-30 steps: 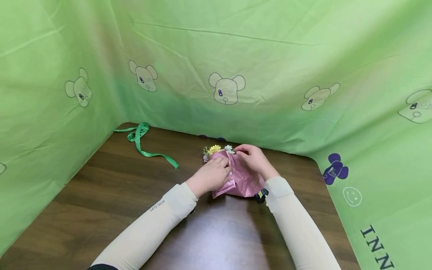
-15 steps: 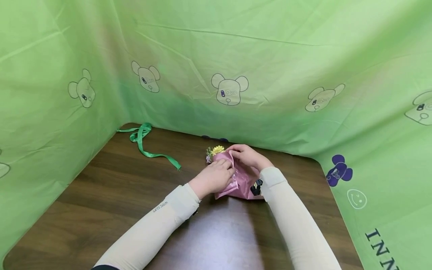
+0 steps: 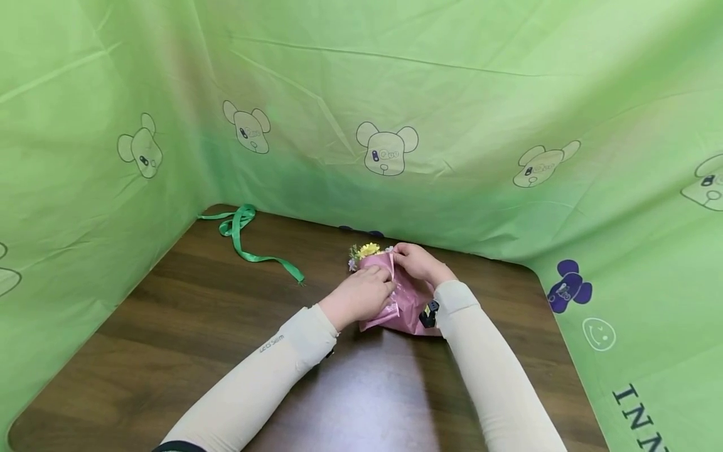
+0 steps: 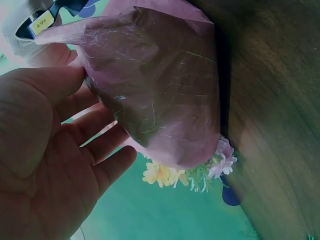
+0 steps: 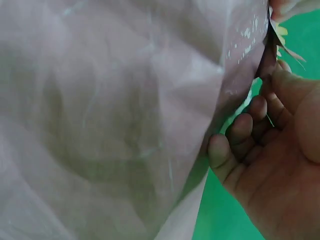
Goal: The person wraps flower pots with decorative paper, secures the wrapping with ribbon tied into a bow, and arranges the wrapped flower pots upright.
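A small bunch of artificial flowers (image 3: 369,249), yellow with pale blue and lilac, pokes out of pink wrapping paper (image 3: 411,307) on the table. My left hand (image 3: 360,296) holds the paper's folded front; in the left wrist view its thumb (image 4: 65,80) lies against the paper's edge with the fingers behind. At the top edge, beside the blossoms, my right hand (image 3: 417,261) pinches the paper between thumb and forefinger. The right wrist view shows its other fingers (image 5: 240,132) loosely curled along the sheet (image 5: 115,100). The flower stems are hidden inside the wrap.
A green ribbon (image 3: 240,242) lies loosely looped on the brown wooden table (image 3: 169,314), toward the back left corner. Green printed cloth (image 3: 316,125) stands as walls behind and on both sides. A black camera (image 3: 430,314) sits at the right wrist, close to the paper.
My right hand has moved from beside the pale blue flower onto the paper's upper edge and now pinches it. The left hand keeps its hold. The head view has shifted slightly.
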Demonstrator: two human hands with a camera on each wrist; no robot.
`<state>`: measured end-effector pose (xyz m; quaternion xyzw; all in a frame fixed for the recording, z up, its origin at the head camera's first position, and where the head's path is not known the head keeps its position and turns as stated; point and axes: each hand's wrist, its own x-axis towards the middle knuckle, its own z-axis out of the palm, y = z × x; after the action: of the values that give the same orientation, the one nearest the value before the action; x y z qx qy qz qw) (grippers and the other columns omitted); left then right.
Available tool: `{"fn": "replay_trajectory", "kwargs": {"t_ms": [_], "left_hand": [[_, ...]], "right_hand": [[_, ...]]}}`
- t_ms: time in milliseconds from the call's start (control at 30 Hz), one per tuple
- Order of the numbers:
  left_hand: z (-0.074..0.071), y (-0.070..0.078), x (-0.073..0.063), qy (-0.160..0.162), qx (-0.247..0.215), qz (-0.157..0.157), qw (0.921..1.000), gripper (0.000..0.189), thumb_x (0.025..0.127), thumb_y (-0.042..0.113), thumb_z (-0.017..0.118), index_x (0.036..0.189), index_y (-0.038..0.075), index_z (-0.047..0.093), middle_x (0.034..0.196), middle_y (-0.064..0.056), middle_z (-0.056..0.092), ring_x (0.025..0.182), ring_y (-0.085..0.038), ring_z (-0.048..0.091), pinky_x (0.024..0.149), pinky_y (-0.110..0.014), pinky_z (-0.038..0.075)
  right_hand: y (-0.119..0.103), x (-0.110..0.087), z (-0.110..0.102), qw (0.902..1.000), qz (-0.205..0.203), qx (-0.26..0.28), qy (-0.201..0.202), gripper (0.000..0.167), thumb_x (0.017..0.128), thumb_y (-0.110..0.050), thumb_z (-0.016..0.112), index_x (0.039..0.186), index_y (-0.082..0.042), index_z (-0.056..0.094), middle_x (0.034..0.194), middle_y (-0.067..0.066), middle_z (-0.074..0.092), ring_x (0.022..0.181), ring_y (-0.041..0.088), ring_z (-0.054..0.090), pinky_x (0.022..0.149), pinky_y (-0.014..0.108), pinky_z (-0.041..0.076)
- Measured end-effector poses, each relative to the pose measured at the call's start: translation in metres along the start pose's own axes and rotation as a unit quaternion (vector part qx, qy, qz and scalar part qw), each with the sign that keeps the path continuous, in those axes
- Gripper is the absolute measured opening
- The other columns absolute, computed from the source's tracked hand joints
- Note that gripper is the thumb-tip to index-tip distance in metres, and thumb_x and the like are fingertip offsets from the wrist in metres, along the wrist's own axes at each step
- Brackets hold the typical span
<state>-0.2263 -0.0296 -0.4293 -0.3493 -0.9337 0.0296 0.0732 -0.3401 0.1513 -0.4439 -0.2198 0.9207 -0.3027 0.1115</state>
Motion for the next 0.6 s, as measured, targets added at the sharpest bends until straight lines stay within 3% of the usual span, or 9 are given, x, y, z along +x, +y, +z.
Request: {"fn": "replay_trajectory", "kwargs": {"t_ms": [167,333,467,600], "left_hand": [[-0.003,-0.001,0.002,-0.019,0.014,0.006,0.9997,0.038,0.105,0.036,0.053,0.133,0.014,0.068,0.129,-0.006,0.063,0.124,-0.023,0.057,0.112,-0.038,0.044],[-0.005,-0.002,0.003,-0.041,0.0,-0.004,0.9991,0.041,0.105,0.038,0.054,0.135,0.014,0.067,0.129,-0.006,0.062,0.126,-0.023,0.056,0.116,-0.039,0.04],[-0.004,-0.005,0.004,-0.048,-0.021,-0.004,0.9986,0.043,0.104,0.039,0.055,0.138,0.015,0.064,0.135,-0.006,0.06,0.13,-0.023,0.054,0.118,-0.039,0.037],[-0.002,-0.009,0.007,-0.051,-0.041,0.004,0.9979,0.042,0.104,0.037,0.055,0.139,0.014,0.063,0.144,-0.006,0.057,0.136,-0.022,0.052,0.12,-0.038,0.035]], "right_hand": [[-0.006,0.003,0.004,0.9986,-0.01,-0.042,0.03,0.024,0.109,-0.021,0.047,0.105,-0.006,0.065,0.105,0.011,0.065,0.101,0.027,0.06,0.097,0.045,0.047],[-0.007,0.0,0.002,0.9956,0.011,-0.026,0.089,0.022,0.107,-0.024,0.052,0.107,-0.007,0.067,0.109,0.013,0.066,0.104,0.03,0.061,0.098,0.048,0.047],[0.001,-0.014,-0.006,0.9888,0.06,-0.044,0.129,0.025,0.106,-0.024,0.053,0.115,-0.005,0.067,0.118,0.017,0.067,0.114,0.036,0.061,0.104,0.052,0.045],[0.014,-0.035,-0.014,0.9774,0.141,-0.079,0.136,0.032,0.105,-0.027,0.051,0.121,-0.004,0.066,0.127,0.021,0.066,0.119,0.04,0.06,0.104,0.055,0.045]]}}
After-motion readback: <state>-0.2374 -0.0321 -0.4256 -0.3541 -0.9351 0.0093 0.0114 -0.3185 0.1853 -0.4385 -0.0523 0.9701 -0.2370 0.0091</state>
